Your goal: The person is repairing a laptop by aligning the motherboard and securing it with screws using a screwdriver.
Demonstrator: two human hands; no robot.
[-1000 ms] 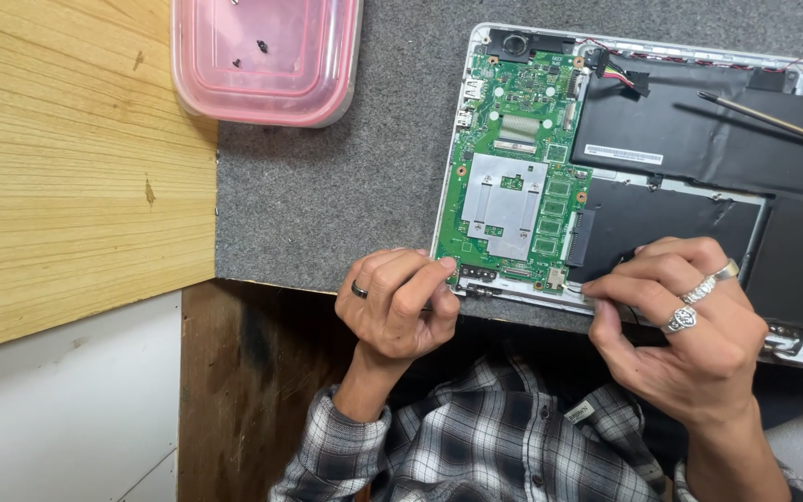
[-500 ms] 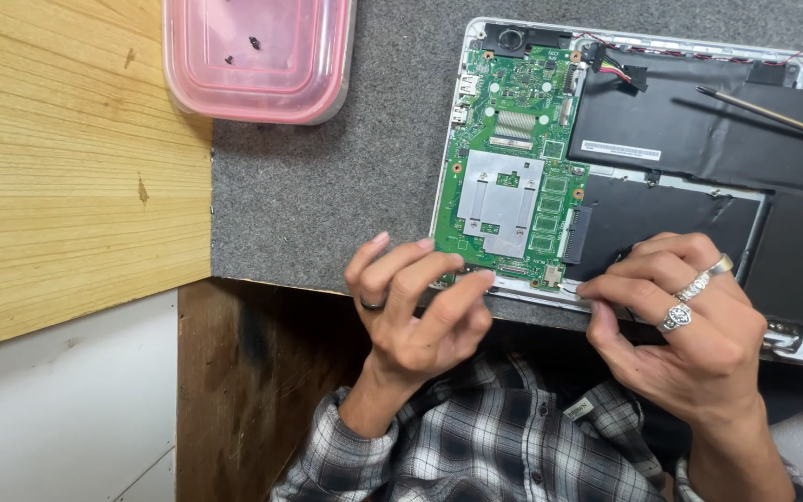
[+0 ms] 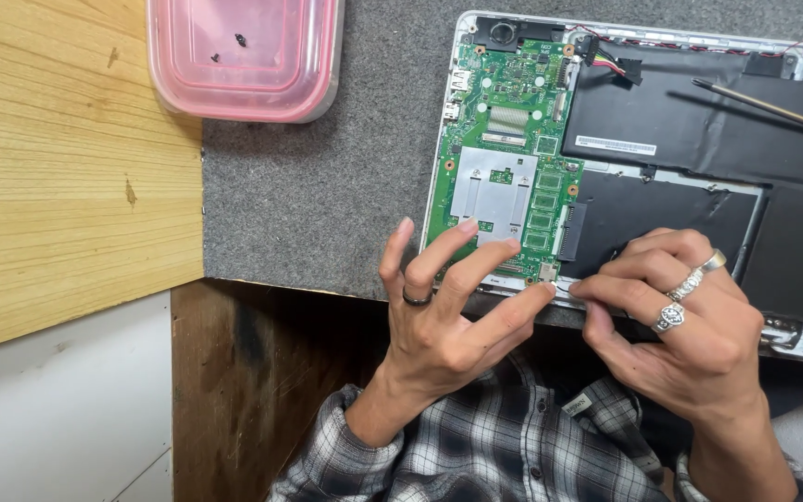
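On the grey table [image 3: 327,204] lay an opened laptop [image 3: 792,344]; the left hand [image 3: 448,307] spread its fingers over the green circuit board [image 3: 504,158], the right hand [image 3: 680,325] pinching something tiny at its lower edge

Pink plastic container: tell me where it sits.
In the head view, the pink plastic container sits top left on the grey mat, left of the opened laptop, beside the wooden board.
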